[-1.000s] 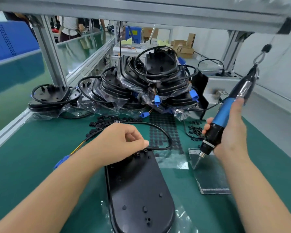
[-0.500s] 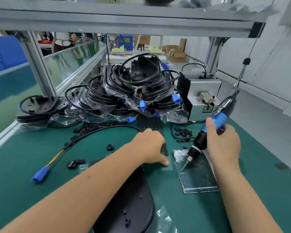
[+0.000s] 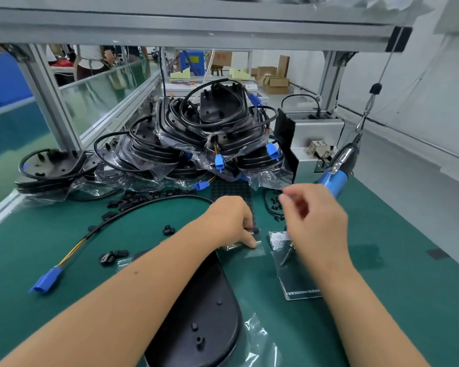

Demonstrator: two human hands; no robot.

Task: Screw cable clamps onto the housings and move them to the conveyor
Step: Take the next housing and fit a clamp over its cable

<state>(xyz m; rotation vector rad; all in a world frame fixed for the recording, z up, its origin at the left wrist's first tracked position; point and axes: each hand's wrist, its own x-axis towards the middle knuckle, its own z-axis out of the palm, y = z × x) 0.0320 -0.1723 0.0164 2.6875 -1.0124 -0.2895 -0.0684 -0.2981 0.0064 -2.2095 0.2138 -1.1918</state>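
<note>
A black housing (image 3: 196,300) lies flat on the green mat in front of me, partly under my left forearm. Its black cable (image 3: 149,205) loops left to a blue connector (image 3: 45,283). My left hand (image 3: 231,223) reaches past the housing's far end, and its fingertips pinch a small black clamp (image 3: 253,230) beside a clear film. My right hand (image 3: 318,229) is motion-blurred and holds the blue electric screwdriver (image 3: 334,181). The screwdriver's tip points down at a shiny plate (image 3: 297,276).
A heap of bagged black housings (image 3: 210,133) with cables fills the back of the mat. Loose black clamps (image 3: 133,201) and small screws (image 3: 276,205) lie scattered. A grey screw feeder (image 3: 313,139) stands at back right. The green conveyor (image 3: 11,144) runs along the left.
My left hand left the housing's cable entry and reached forward to the small parts beyond it. My right hand moved left and nearer with the screwdriver. The view tilted up.
</note>
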